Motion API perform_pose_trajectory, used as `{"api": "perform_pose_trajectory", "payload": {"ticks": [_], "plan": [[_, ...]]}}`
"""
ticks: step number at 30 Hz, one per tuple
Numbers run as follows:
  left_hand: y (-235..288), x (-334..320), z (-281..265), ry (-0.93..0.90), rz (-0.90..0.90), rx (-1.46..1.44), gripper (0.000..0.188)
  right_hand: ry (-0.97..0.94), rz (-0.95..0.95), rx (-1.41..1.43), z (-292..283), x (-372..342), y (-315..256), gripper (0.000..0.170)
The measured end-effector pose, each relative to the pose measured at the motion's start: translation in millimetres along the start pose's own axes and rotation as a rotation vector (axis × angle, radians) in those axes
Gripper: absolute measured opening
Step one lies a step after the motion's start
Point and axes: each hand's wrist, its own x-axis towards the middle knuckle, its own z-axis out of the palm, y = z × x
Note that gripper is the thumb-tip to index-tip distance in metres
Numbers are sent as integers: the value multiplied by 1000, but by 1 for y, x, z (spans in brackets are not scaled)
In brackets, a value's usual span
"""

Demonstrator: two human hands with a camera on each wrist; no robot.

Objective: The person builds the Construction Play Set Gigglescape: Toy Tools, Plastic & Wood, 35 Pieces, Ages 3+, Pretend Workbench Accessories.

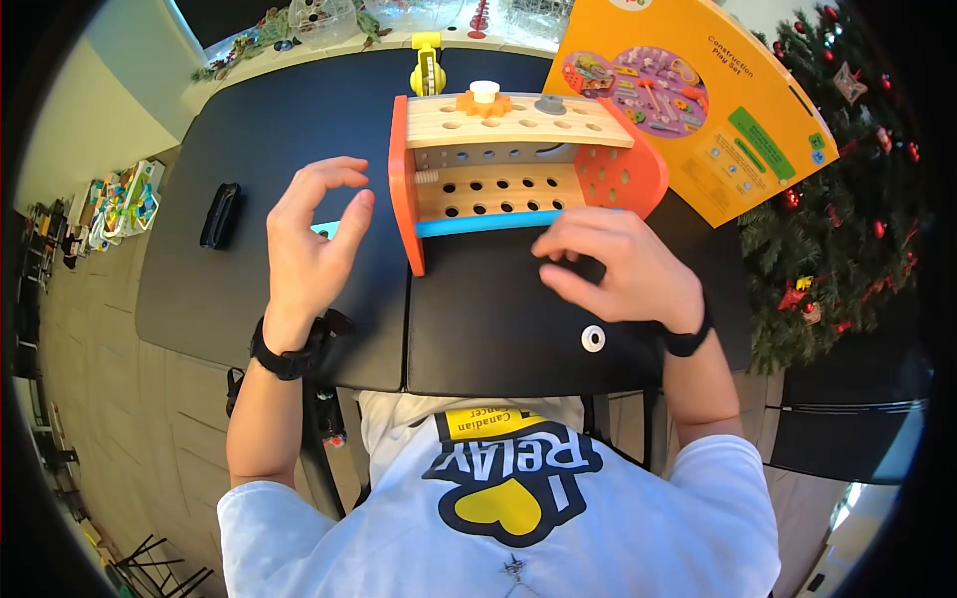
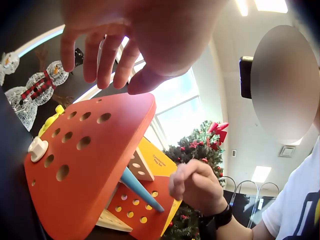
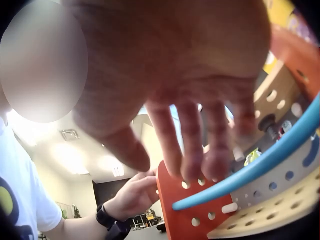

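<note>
A wooden toy workbench (image 1: 498, 196) with red-orange side panels and a blue bar (image 1: 488, 223) stands on the black table. My left hand (image 1: 309, 239) is raised beside its left panel, thumb and fingers spread apart around nothing. Loosely bent and holding nothing, my right hand (image 1: 623, 264) hovers in front of the bench's right end. An orange gear (image 1: 482, 105) under a white knob and a grey nut (image 1: 550, 105) sit on the top board. A white bolt head (image 2: 37, 149) shows on the outside of the left panel. Below my right hand, a white ring-shaped nut (image 1: 593, 339) lies on the table.
Behind the bench stands a yellow toy piece (image 1: 428, 68). A large orange box (image 1: 698, 110) leans at the back right, near a decorated Christmas tree (image 1: 832, 199). A black case (image 1: 220, 215) lies on the table's left part, and a seam crosses the table (image 1: 498, 349).
</note>
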Motion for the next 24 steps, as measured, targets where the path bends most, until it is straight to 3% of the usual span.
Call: {"api": "perform_pose_trajectory", "payload": {"ticks": [2,3,4,9,15,19,24], "plan": [[-8,3,0,58,-31,-50,13,-316,131,-81,-19,-15,-3,34],[-12,4,-2,53,-46,-38,15,-422,181,-121,-19,-27,2,47],[-17,5,-3,31,-64,-44,15,-504,226,-177,-17,-35,0,48],[-32,9,0,-55,-227,-100,18,-621,289,-214,10,-68,5,23],[-48,17,8,-158,-278,-121,24,-623,250,-190,10,-61,1,19],[-51,24,12,-197,-396,-87,25,-188,-41,-13,2,-20,-3,21],[-67,27,29,-211,-559,-371,29,76,-37,57,18,48,10,13]]}}
